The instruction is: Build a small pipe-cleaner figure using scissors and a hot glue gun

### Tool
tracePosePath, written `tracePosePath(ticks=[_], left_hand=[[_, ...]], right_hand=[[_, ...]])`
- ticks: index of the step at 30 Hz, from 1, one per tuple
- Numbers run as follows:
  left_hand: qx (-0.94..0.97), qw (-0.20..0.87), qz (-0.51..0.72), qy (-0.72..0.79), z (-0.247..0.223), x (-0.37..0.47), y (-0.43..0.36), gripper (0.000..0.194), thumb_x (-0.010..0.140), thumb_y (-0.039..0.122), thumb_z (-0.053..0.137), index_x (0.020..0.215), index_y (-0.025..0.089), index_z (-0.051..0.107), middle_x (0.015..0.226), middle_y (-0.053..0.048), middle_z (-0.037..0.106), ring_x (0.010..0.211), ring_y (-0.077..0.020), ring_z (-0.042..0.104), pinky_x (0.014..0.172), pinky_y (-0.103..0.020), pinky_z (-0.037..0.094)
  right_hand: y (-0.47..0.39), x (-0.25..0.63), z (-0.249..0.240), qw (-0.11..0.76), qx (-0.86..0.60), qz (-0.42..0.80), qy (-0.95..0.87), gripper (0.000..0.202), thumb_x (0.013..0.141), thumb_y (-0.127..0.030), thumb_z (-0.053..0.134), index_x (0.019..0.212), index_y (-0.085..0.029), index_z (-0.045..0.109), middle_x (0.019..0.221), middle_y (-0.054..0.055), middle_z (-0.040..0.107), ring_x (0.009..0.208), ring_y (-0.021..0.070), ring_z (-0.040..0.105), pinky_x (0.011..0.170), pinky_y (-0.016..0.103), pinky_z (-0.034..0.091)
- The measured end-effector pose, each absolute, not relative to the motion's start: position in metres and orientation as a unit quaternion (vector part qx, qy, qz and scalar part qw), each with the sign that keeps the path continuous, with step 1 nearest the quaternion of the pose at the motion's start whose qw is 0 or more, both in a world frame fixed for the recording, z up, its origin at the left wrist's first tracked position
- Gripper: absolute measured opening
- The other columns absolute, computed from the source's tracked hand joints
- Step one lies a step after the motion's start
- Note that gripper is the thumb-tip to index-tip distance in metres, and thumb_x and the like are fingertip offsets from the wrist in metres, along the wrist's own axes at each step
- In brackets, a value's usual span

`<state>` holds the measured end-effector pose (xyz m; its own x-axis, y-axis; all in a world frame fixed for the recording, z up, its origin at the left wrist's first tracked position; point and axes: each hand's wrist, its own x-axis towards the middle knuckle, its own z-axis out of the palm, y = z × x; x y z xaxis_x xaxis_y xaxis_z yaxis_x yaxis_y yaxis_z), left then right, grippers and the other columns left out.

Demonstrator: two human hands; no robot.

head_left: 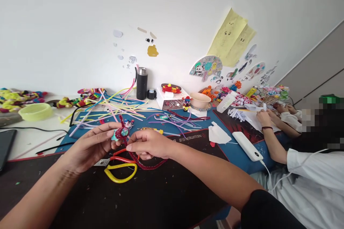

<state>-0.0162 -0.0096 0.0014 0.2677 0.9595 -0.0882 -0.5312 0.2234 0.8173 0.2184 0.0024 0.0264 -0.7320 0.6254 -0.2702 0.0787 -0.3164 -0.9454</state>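
Well, from over the person's shoulder I see one left hand (94,141) with its fingers pinched around a small teal-and-dark-red fuzzy bundle (122,133), held up above the black mat (161,189). The fingertips cover part of it, so I can't make out its full shape. The one right hand (152,145), close beside it, has its fingers closed on a dark red fuzzy strand (149,167); the strand slips behind those fingers, loops below and disappears under the forearm.

Beneath the hands lies one pair of scissors with yellow and red handles (122,166), its blades partly hidden by the left hand. Further back on the table, I count one black metal flask (142,84), one beige round bowl (200,99), one yellow-green translucent bowl (36,112) and one white oblong power bank (246,146). The thin pastel and blue fuzzy stems (113,105) overlap too much to count. One dark flat slab (6,150) is cut off at the left edge. To the right, a co-worker's white sleeve (309,171) shows, the body cropped by the frame.
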Motion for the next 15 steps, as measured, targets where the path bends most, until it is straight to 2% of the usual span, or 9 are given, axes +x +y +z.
tracePosePath(ticks=[5,8,11,15], left_hand=[[0.379,0.728,0.497,0.282,0.006,-0.013,-0.011,0.029,0.071,0.027,0.102,0.095,0.016,0.089,0.074,-0.007,0.08,0.063,-0.0173,0.075,0.061,-0.023,0.064],[0.381,0.729,0.492,0.285,0.007,-0.013,-0.012,0.029,0.074,0.026,0.1,0.098,0.015,0.089,0.074,-0.008,0.08,0.063,-0.018,0.075,0.062,-0.024,0.065],[0.364,0.718,0.506,0.309,0.004,-0.016,-0.009,0.039,0.072,0.025,0.101,0.107,0.015,0.089,0.074,-0.008,0.081,0.063,-0.0189,0.076,0.063,-0.024,0.065],[0.338,0.714,0.515,0.332,-0.004,-0.02,-0.004,0.048,0.069,0.021,0.102,0.115,0.015,0.089,0.087,-0.011,0.087,0.065,-0.0174,0.078,0.064,-0.021,0.065]], right_hand=[[-0.001,0.214,0.021,0.181,-0.28,0.748,-0.573,0.049,0.079,-0.056,0.094,0.098,-0.019,0.07,0.061,-0.009,0.054,0.048,0.0067,0.042,0.048,0.024,0.03],[-0.003,0.211,0.019,0.184,-0.273,0.738,-0.589,0.05,0.08,-0.059,0.092,0.098,-0.017,0.072,0.058,-0.01,0.051,0.048,0.0068,0.041,0.049,0.025,0.029],[-0.005,0.21,0.017,0.191,-0.281,0.726,-0.598,0.05,0.078,-0.06,0.093,0.093,-0.016,0.073,0.054,-0.011,0.05,0.047,0.0068,0.04,0.049,0.025,0.029],[-0.004,0.213,0.015,0.202,-0.309,0.716,-0.592,0.05,0.078,-0.06,0.093,0.086,-0.017,0.07,0.056,-0.009,0.055,0.046,0.0069,0.042,0.049,0.025,0.031]])
